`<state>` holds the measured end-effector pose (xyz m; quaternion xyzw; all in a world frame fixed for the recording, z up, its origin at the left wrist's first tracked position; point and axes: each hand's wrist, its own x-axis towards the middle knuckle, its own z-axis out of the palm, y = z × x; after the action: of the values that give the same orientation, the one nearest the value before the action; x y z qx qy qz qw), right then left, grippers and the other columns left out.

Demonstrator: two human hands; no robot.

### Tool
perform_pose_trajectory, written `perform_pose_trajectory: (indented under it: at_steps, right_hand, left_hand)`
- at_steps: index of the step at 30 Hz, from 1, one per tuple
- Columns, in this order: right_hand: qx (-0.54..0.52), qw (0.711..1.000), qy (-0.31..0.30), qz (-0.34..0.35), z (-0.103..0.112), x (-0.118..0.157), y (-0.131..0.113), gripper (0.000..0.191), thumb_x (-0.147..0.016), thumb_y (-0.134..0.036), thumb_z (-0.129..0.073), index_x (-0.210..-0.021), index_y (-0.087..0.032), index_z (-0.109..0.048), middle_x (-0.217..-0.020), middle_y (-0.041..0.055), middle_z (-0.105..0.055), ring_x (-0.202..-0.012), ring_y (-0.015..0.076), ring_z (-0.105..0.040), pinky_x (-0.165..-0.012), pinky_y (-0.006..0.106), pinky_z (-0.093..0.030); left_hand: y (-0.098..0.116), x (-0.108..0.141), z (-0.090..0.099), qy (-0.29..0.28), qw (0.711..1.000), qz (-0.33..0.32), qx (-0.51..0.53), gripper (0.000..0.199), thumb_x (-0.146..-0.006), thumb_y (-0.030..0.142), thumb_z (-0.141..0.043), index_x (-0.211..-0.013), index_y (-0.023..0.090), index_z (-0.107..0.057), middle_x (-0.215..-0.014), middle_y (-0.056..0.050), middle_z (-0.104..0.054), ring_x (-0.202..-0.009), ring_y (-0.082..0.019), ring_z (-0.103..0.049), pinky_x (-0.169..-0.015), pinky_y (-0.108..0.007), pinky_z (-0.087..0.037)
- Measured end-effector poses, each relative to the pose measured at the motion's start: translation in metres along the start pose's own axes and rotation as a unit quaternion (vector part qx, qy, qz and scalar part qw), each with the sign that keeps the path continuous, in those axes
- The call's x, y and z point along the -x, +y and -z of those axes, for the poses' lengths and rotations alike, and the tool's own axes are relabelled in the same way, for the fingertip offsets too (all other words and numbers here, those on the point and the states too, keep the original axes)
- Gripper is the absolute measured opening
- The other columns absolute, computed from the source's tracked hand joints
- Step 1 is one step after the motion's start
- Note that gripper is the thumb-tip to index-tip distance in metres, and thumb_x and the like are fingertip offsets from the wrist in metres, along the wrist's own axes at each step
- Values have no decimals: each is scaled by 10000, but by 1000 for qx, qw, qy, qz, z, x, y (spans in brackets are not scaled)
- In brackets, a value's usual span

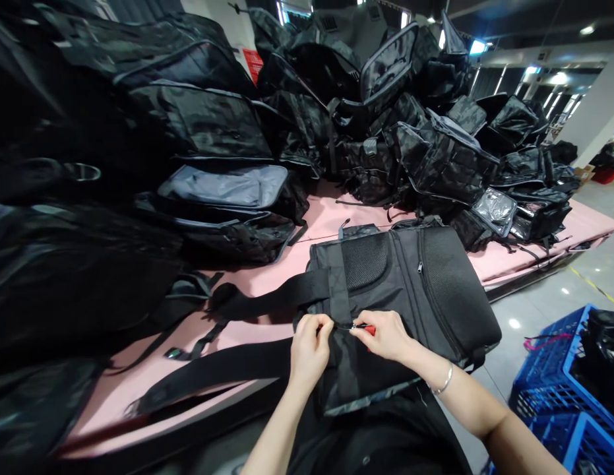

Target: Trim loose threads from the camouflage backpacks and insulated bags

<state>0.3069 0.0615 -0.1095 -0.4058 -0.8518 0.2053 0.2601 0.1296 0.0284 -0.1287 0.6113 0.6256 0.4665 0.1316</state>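
Note:
A black backpack (386, 277) lies flat in front of me, its mesh-padded back panel facing up and its wide straps stretched off to the left. My left hand (310, 343) pinches something small at the strap seam in the middle of the panel; whether it is thread or webbing edge I cannot make out. Close beside it, my right hand (386, 335) is closed around small red-handled snips (370, 328), their dark tip pointing left toward the left fingertips. The blades are too small to tell whether they are apart.
Black camouflage backpacks (208, 125) are heaped at the left and back of the pink-covered table (331, 208), several unzipped. Blue crates (549, 356) stand on the floor at the right, one with black plastic inside. A white pillar (591, 105) rises behind.

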Motion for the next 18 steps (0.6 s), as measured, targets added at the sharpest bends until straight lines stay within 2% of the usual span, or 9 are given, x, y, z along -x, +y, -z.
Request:
perform_pose_trajectory:
  at_steps: [5, 8, 11, 14, 16, 18]
  right_hand:
    - [7, 999, 12, -38, 0, 0, -3, 192, -820, -371, -578, -920, -208, -597, -805, -10, -677, -761, 148, -643, -679, 213, -413]
    - [25, 999, 14, -45, -1, -3, -4, 184, -816, -369, -580, -911, -214, -604, -766, -15, -672, -740, 156, -645, -651, 222, -413]
    - [-20, 999, 35, -33, 1, -4, -2, 141, -820, -342, -575, -851, -211, -617, -789, -17, -677, -748, 147, -646, -660, 216, -425]
    - [-113, 988, 93, -46, 10, 2, 1, 156, -818, -351, -571, -846, -205, -616, -824, -10, -676, -757, 143, -646, -688, 222, -455]
    - [-169, 974, 140, -66, 19, 11, 3, 175, -811, -367, -576, -854, -201, -609, -845, -4, -670, -791, 149, -644, -735, 242, -475]
    - [-208, 959, 174, -86, 29, 22, 5, 190, -801, -373, -590, -858, -193, -600, -847, 6, -661, -810, 157, -638, -769, 265, -485]
  left_hand:
    - [0, 1, 1, 47, 997, 55, 24, 233, -830, 363, -411, -712, 185, -500, -733, -33, -535, -736, -170, -524, -712, -288, -432]
    - [0, 4, 5, 72, 989, 98, 88, 235, -835, 390, -422, -775, 178, -504, -840, -48, -596, -843, -178, -567, -812, -307, -444]
    - [-3, 14, 13, 132, 971, 120, 159, 236, -825, 402, -471, -810, 168, -495, -867, -48, -605, -871, -173, -590, -863, -337, -448]
    - [-15, 37, 25, 196, 948, 149, 200, 257, -771, 398, -570, -835, 164, -485, -756, -9, -574, -718, -139, -588, -767, -315, -482]
    - [-30, 60, 34, 214, 937, 184, 205, 318, -729, 406, -621, -891, 169, -486, -711, 12, -551, -642, -118, -561, -710, -291, -485]
    - [-49, 87, 42, 216, 940, 219, 145, 416, -665, 451, -667, -925, 169, -504, -717, 10, -531, -636, -123, -546, -690, -297, -488]
